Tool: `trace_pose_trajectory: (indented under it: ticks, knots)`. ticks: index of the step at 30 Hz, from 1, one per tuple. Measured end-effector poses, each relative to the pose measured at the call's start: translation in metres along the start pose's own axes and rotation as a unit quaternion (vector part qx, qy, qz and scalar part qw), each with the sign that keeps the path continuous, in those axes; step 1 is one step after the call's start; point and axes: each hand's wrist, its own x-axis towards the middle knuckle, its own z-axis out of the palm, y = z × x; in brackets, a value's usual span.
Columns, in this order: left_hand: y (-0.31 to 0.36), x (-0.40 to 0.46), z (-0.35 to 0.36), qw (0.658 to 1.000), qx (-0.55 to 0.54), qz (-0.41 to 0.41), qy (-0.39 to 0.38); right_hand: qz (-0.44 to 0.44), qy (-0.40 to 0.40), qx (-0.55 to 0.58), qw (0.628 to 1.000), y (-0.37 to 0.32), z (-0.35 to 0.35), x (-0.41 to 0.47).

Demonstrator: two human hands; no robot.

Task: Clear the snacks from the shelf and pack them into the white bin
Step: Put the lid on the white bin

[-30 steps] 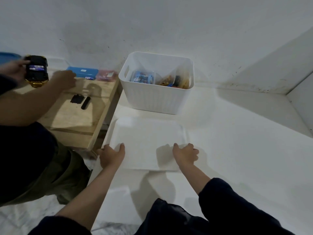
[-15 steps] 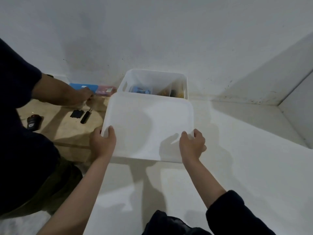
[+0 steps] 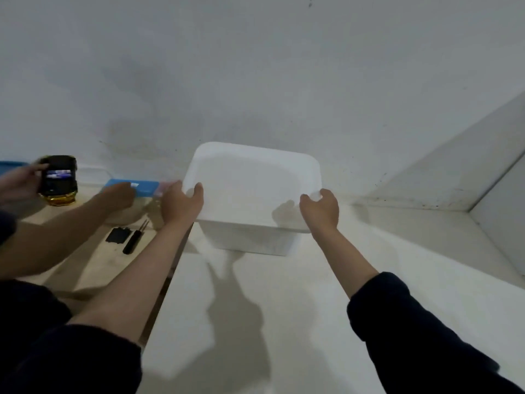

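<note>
half a second ago i carried the white lid (image 3: 252, 180) tilted in the air in front of the white bin (image 3: 250, 240), and the snacks showed inside; now the lid lies across the top of the bin and the snacks are hidden under it. the bin stands on the white counter (image 3: 298, 322), close to the back wall (image 3: 255, 66), with its left side near the counter's left edge and the wooden shelf (image 3: 93, 265) just beyond that edge. bare counter runs in front of the bin and to its right as far as the side wall; behind the bin there is only a narrow strip before the back wall. my left hand (image 3: 181, 203) grips the lid's near left corner, thumb on top and fingers curled round the rim. my right hand (image 3: 322, 210) grips the near right corner the same way. left of the bin a second person holds a black device (image 3: 58, 177) in one hand, where before it lay on the shelf, and rests the other hand on a blue box (image 3: 133, 187) against the wall. counted: one bin, one lid, one blue box, one black device, one black handled tool (image 3: 133, 241) and one flat black piece (image 3: 118, 236) on the shelf, and four hands.
</note>
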Motion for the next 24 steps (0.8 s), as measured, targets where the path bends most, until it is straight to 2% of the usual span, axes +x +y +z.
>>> trace_pose_trajectory:
  ticks: [10,14,19,24]
  knots:
    - [-0.001,0.056,0.048,0.990,0.121,-0.025,-0.071,-0.011,-0.037,-0.097,0.995,0.007,0.035,0.055]
    - [-0.011,0.052,0.060,0.986,0.157,-0.025,-0.058,-0.049,-0.044,-0.129,0.989,0.020,0.040,0.060]
    - [-0.012,0.056,0.062,0.984,0.161,-0.006,-0.072,-0.108,-0.015,-0.249,0.962,0.030,0.046,0.056]
    - [-0.018,0.057,0.066,0.986,0.152,0.024,-0.068,-0.119,0.014,-0.261,0.958,0.036,0.049,0.053]
